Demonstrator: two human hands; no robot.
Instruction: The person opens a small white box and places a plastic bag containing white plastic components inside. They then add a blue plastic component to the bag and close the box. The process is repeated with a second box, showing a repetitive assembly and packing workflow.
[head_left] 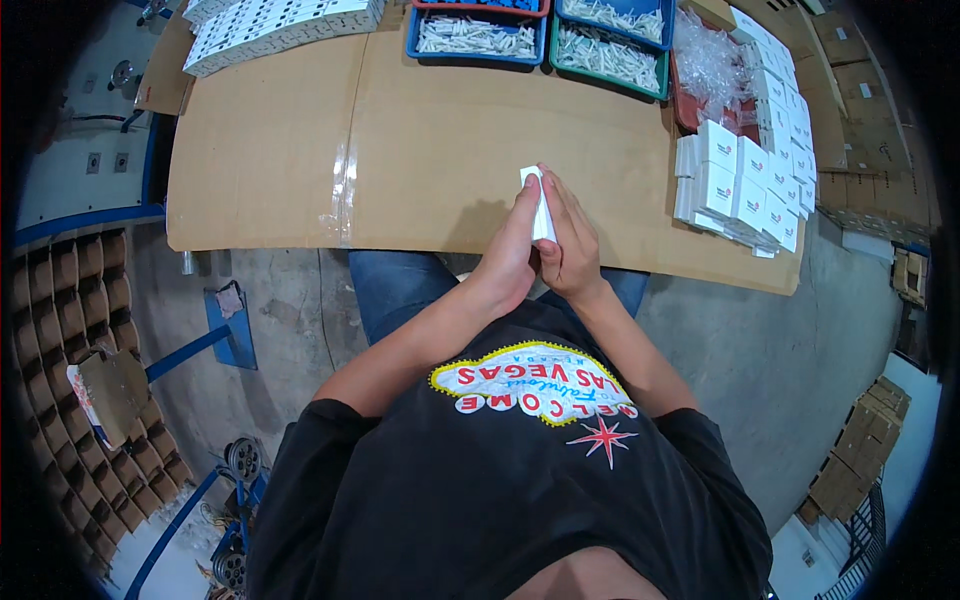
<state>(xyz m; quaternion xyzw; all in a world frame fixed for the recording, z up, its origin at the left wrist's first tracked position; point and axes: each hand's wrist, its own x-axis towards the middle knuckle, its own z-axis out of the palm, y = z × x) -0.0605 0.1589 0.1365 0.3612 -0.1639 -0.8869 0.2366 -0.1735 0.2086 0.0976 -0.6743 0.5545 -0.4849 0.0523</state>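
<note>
A small white box is pressed between my two palms above the near edge of the cardboard-covered table. My left hand lies against its left side, and my right hand closes on it from the right. Only a narrow side and the top end of the box show; its broad faces are hidden by my hands. Stacked at the table's right are several white boxes that look similar.
Bins of small white parts stand along the far edge, with another green bin beside them. Clear plastic bags fill a red tray at the far right. Rows of white boxes lie far left. A divided cardboard rack stands left.
</note>
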